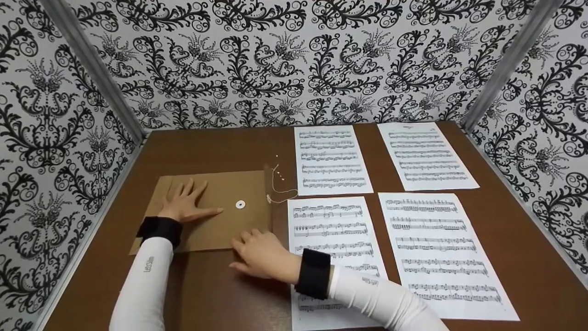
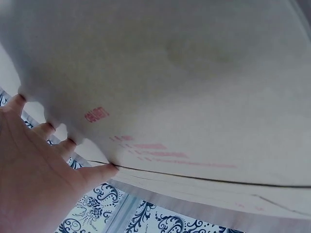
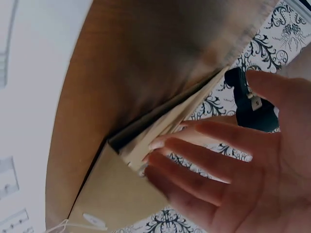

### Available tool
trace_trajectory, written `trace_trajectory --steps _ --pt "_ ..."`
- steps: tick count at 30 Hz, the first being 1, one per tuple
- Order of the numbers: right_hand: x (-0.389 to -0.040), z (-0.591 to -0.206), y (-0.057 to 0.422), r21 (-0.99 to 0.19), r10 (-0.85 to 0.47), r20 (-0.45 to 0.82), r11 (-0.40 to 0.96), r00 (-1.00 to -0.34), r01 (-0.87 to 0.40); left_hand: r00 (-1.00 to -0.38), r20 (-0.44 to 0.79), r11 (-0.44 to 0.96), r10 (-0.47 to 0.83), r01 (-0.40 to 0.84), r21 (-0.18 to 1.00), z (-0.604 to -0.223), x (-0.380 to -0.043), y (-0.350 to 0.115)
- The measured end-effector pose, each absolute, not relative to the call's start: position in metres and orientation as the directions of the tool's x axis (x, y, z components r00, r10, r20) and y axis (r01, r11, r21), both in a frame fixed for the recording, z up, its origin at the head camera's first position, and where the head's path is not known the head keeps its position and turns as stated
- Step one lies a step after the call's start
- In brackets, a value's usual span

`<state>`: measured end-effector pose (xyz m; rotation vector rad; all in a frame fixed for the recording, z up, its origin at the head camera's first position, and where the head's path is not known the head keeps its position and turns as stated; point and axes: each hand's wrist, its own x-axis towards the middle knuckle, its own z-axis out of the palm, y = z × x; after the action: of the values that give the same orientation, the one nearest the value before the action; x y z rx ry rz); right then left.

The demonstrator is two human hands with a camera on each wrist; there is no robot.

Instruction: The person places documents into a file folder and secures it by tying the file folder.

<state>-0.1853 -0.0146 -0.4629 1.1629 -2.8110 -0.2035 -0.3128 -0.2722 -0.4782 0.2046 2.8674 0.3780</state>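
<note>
A brown kraft envelope with a white round button lies on the left part of the table. My left hand rests flat on it with fingers and thumb spread. Red printing shows on its surface in the left wrist view. At the envelope's near right corner is my right hand, its fingertips right at the edge. The right wrist view shows these fingers extended beside the envelope's layered side. A thin white string trails from the envelope's right side.
Sheet music lies right of the envelope: a back left sheet, a back right sheet, a front left sheet and a front right sheet. My right forearm crosses the front left sheet. Patterned walls enclose the brown table.
</note>
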Motion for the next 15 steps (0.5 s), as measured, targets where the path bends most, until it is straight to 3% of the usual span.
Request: trace_trajectory --steps 4,7,11,15 --pt "-0.193 -0.454 -0.006 0.121 -0.704 0.229 0.706 -0.672 -0.698 -0.956 -0.237 0.954 0.171 0.101 0.281 -0.478 -0.314 -0.272" --pt "-0.202 -0.448 0.001 0.035 -0.64 0.311 0.746 -0.703 -0.664 -0.953 -0.25 0.952 0.171 0.095 0.29 -0.479 -0.314 -0.272" --pt "-0.216 -0.442 0.01 -0.063 -0.545 0.339 0.8 -0.767 -0.597 -0.954 -0.248 0.949 0.169 0.09 0.301 -0.48 -0.315 -0.272" --pt "-0.229 -0.442 0.018 -0.134 -0.472 0.288 0.842 -0.833 -0.523 -0.956 -0.24 0.948 0.17 0.092 0.306 -0.482 -0.315 -0.273"
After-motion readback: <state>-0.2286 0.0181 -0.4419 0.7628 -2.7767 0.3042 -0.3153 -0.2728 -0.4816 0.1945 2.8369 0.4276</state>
